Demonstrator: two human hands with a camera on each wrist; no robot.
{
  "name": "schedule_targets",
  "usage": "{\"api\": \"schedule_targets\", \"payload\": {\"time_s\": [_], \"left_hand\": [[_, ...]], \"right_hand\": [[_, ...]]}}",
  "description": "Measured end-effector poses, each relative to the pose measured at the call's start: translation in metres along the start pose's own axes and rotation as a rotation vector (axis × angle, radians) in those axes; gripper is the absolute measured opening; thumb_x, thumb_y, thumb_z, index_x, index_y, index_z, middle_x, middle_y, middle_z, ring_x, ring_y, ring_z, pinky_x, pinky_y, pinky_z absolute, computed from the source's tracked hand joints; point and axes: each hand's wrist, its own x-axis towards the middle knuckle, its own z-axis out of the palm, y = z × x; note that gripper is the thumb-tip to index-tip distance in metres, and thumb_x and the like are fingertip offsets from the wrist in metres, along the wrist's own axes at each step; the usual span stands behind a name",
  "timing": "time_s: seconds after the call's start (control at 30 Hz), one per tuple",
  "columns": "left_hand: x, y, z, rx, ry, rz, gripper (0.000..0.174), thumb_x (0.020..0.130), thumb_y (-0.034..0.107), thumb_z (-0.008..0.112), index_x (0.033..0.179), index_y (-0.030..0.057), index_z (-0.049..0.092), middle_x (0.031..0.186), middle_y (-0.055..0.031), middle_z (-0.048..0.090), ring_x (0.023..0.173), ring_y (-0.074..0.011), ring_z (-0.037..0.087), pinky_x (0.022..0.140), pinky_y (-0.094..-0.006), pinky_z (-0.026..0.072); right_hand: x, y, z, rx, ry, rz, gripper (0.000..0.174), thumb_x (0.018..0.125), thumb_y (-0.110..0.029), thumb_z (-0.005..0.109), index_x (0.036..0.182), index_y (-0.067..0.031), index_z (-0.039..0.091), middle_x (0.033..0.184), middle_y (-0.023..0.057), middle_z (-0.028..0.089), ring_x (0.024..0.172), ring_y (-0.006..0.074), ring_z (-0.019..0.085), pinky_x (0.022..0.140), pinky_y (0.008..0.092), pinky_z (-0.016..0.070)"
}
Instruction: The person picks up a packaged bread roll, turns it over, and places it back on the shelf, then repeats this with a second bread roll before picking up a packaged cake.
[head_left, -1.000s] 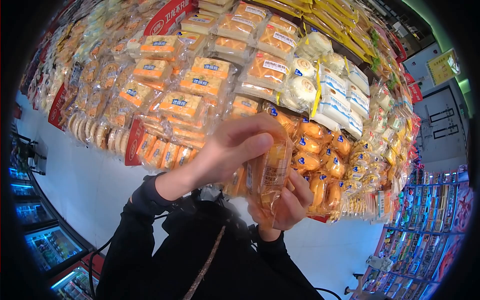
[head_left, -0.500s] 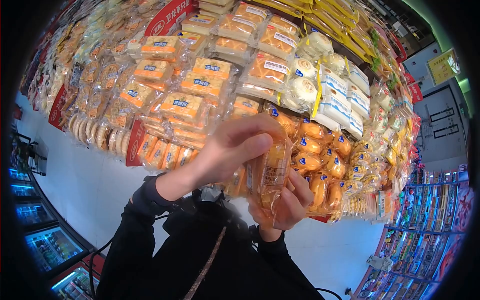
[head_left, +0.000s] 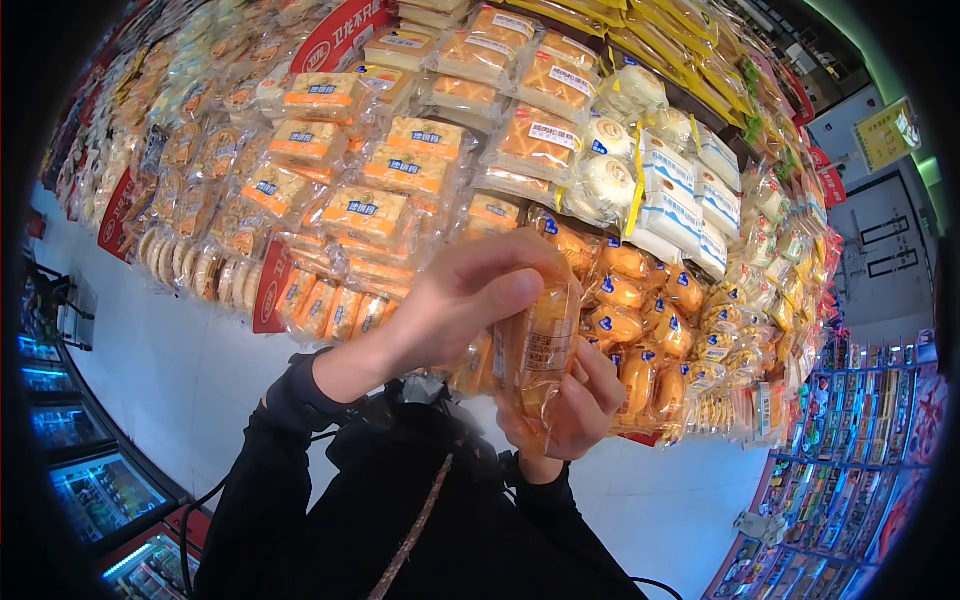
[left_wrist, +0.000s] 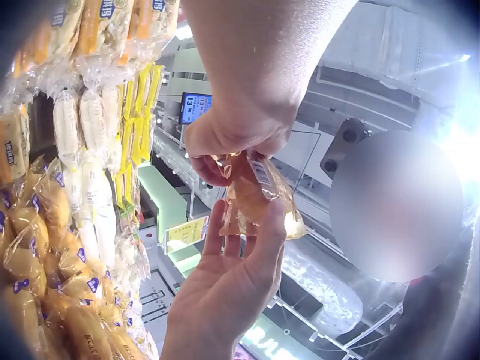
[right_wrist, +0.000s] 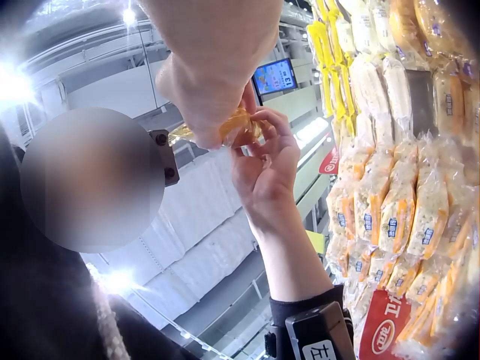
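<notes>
A bread roll in a clear wrapper [head_left: 545, 345] with dark printed text is held upright between my two hands, in front of the display. My left hand [head_left: 490, 290] grips its upper end, the thumb bent over the near side and the fingers curled behind it. Lower down, my right hand [head_left: 580, 405] holds the package from the right, its thumb along the side. In the left wrist view the crinkled wrapper [left_wrist: 259, 191] shows between both hands. From the right wrist, the left hand [right_wrist: 271, 169] has its fingers bent at the package [right_wrist: 238, 129].
Stacked orange-labelled pastries [head_left: 400, 165] stand behind my left hand. Wrapped orange-brown bread rolls [head_left: 625, 300] lie just beyond my right hand, with white packages [head_left: 670, 205] above them. Fridges [head_left: 100, 490] line the left, a stocked shelf [head_left: 850, 430] the right.
</notes>
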Motion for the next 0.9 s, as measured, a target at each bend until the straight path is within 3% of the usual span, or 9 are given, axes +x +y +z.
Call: {"api": "schedule_targets", "payload": {"time_s": [0.63, 0.9], "left_hand": [[0.0005, -0.0017, 0.0006, -0.039, -0.004, -0.027, 0.039, 0.083, 0.04, 0.05, 0.087, 0.0013, 0.056, 0.091, -0.0091, 0.05, 0.087, -0.0169, 0.049, 0.078, -0.0299, 0.039], [-0.0008, -0.0006, 0.002, -0.105, 0.016, -0.04, 0.027, 0.085, 0.026, 0.047, 0.088, 0.0004, 0.055, 0.094, -0.0099, 0.049, 0.088, -0.0168, 0.049, 0.078, -0.0289, 0.0397]], "right_hand": [[-0.0008, 0.0027, -0.0007, -0.05, 0.017, -0.027, 0.05, 0.068, -0.029, 0.07, 0.103, -0.0049, 0.045, 0.106, 0.0186, 0.046, 0.092, 0.0315, 0.053, 0.077, 0.0375, 0.0462], [-0.0009, 0.0028, -0.0036, -0.056, -0.012, -0.024, 0.048, 0.072, -0.033, 0.065, 0.104, -0.0034, 0.045, 0.108, 0.0206, 0.047, 0.091, 0.0317, 0.053, 0.078, 0.0384, 0.0454]]}}
